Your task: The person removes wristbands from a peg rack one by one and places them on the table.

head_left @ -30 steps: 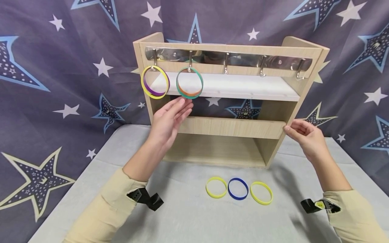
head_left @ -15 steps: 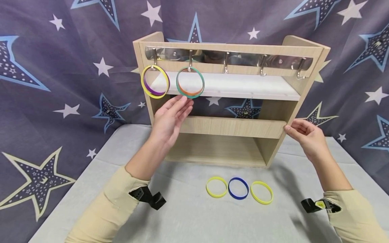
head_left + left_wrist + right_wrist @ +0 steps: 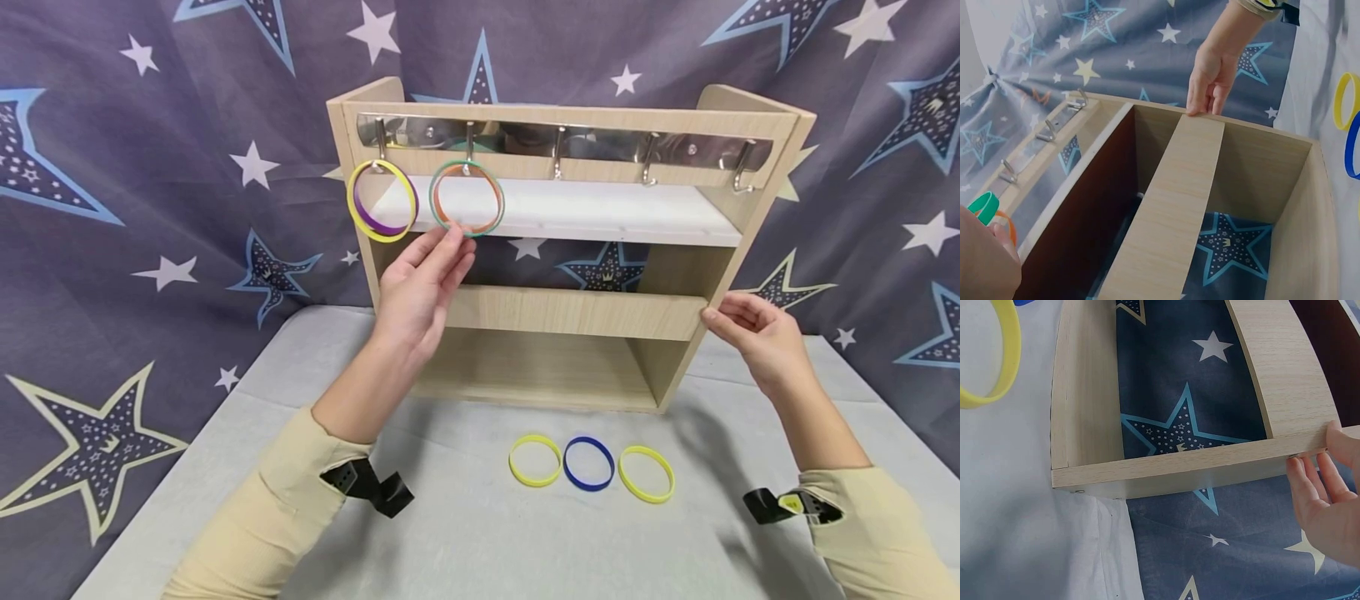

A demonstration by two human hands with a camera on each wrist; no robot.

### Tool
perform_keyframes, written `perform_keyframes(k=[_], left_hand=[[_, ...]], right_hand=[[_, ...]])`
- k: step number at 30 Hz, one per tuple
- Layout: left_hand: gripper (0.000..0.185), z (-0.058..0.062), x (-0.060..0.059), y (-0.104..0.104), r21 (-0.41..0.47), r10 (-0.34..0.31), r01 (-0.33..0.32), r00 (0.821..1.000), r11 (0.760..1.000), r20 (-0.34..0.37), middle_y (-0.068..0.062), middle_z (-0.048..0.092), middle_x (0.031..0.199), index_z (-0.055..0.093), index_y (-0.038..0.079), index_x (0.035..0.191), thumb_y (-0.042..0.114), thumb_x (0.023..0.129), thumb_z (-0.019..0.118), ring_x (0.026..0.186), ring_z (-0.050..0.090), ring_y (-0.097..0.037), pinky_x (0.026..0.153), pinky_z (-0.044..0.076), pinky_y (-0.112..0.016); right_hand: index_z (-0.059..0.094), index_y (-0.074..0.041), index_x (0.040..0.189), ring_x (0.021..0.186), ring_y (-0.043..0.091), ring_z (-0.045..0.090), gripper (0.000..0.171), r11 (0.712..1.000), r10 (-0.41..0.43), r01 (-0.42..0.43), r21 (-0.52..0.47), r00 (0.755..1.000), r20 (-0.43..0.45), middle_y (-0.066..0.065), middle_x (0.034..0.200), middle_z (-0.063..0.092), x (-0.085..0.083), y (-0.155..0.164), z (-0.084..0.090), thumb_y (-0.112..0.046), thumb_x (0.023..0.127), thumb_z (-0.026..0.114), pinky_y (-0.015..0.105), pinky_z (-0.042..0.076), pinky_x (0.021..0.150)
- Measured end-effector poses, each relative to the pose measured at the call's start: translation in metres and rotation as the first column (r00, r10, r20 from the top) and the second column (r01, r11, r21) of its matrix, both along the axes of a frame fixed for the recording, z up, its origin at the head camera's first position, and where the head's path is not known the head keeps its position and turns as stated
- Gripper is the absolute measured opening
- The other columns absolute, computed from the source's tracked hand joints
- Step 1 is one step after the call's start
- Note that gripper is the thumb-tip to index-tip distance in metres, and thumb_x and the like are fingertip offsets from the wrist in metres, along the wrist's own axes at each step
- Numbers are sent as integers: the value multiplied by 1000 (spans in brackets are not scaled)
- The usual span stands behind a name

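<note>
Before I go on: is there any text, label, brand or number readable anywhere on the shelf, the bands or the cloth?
None can be read. The wooden shelf, its metal hook rail and the bands on the table bear no lettering. The backdrop cloth shows only star and small crown patterns. The black wrist straps show no legible marks.
</note>
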State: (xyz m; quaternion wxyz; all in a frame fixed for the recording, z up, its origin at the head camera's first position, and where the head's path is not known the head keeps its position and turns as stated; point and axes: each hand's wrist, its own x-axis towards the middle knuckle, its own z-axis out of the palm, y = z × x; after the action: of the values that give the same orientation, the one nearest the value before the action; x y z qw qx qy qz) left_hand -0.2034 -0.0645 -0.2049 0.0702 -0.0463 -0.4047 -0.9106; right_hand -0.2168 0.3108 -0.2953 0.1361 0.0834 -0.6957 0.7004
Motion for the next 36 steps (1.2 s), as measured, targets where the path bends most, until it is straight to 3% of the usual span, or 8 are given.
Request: perform_keyframes(k=[6,13,19,26,36], left_hand=[[10,6,5,2,18,8,-7,1000,1000,-6,2,72,77,67,10,85,4,91,62,76,70,-8,91,59,-25],[19,9,14,4,-1,-11,11,999,1000,-42,3,72,79,69,12,84,-1,93,58,75,70,-7,84,61,-21],[17,8,22,1,-40,-47,44,995,998,-86,1,72,82,68,9,89,-3,93,57,78,69,-8,87,60,-25],[25,2,28,1,-130,-99,82,987,988,-131,1,73,84,68,12,82,-5,93,54,86,70,-8,93,58,-29],[27,-17,30,2,-212,-146,127,987,969,-73,4,73,83,69,14,85,-7,93,53,85,71,-7,95,57,-32]], right_hand=[[66,-21,94,73,-5,62,25,1000,-7,7,1,1000,10,-17,81,68,-1,2,0,2,85,68,6,54,66],[66,-22,95,73,-5,61,26,1000,-16,16,11,1000,24,-17,81,67,2,5,-1,2,86,68,5,53,65],[66,-22,94,73,-5,61,26,1000,-10,10,12,1000,22,-17,81,67,1,2,0,2,85,68,5,53,65],[66,-22,94,73,-5,61,25,1000,-12,12,20,1000,21,-17,81,67,1,1,1,1,85,68,5,53,64],[67,-20,93,72,-4,62,25,1000,7,-7,-12,1000,2,-16,80,67,1,-1,1,3,85,67,6,54,65]])
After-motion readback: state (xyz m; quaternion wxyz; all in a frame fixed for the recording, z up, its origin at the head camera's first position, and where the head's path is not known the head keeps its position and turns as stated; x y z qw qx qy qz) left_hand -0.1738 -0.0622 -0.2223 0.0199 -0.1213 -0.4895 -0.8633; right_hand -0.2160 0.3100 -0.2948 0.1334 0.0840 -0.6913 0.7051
